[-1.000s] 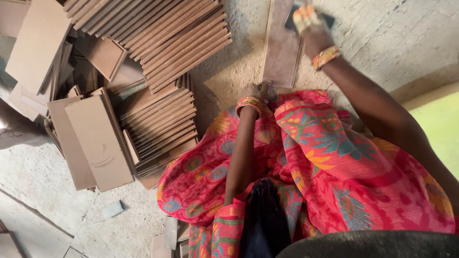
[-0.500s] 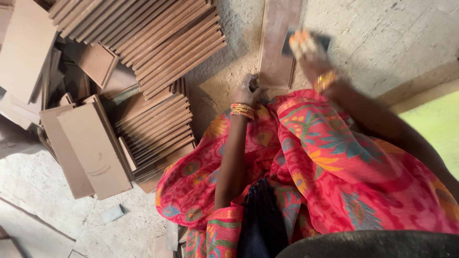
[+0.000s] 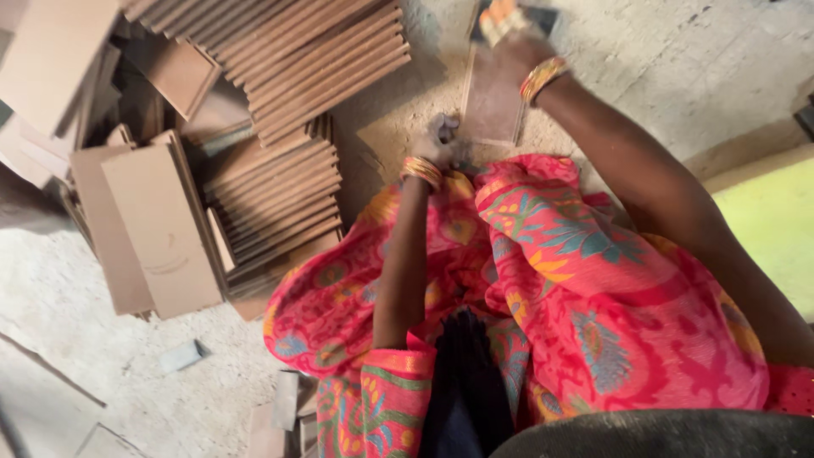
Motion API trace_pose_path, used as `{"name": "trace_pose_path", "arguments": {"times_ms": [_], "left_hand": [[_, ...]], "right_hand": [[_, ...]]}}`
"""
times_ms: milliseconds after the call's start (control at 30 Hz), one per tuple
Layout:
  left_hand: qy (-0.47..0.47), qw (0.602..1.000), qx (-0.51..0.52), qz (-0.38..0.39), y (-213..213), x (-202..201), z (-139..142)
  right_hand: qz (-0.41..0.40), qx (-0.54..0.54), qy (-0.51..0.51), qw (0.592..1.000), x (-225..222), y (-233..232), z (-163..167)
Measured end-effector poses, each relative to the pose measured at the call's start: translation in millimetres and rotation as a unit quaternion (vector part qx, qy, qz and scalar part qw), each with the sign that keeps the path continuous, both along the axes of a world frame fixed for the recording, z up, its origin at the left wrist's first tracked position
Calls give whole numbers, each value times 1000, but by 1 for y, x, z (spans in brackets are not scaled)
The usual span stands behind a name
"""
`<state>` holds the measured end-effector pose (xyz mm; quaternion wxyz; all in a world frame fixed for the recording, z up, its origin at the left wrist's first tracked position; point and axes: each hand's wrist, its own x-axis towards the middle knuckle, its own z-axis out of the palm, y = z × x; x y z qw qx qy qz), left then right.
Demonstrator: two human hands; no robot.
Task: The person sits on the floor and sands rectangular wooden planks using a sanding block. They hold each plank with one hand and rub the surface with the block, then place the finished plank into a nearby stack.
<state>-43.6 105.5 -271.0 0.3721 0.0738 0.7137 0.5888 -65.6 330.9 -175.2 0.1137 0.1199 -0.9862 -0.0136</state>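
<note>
The brown tile (image 3: 492,106) lies flat on the floor (image 3: 678,59) before the knees; right hand (image 3: 509,38) presses a dark pad (image 3: 543,19) on it, fingers closed; left hand (image 3: 441,144) pins its near edge, grip unclear; stiff, likely brittle, best held by its edges.

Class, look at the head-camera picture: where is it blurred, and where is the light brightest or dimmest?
Head view: the right hand at the top edge is smeared by motion blur; the left hand on the brown tile is in shadow; the stacked tiles look sharper; a bright yellow-green patch at right is washed out.
</note>
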Motion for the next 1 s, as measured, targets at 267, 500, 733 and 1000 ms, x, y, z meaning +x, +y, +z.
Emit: {"name": "trace_pose_path", "arguments": {"times_ms": [267, 500, 733, 1000], "left_hand": [[-62, 939, 186, 284, -6, -9, -8], [168, 983, 56, 47, -6, -4, 0], [57, 998, 14, 6, -12, -2, -18], [-93, 994, -55, 21, -14, -1, -10]], "right_hand": [[163, -16, -61, 985, 110, -34, -36], [158, -80, -67, 982, 151, -24, -54], [73, -100, -86, 989, 109, -21, -51], [-63, -96, -62, 991, -22, 21, -12]]}}
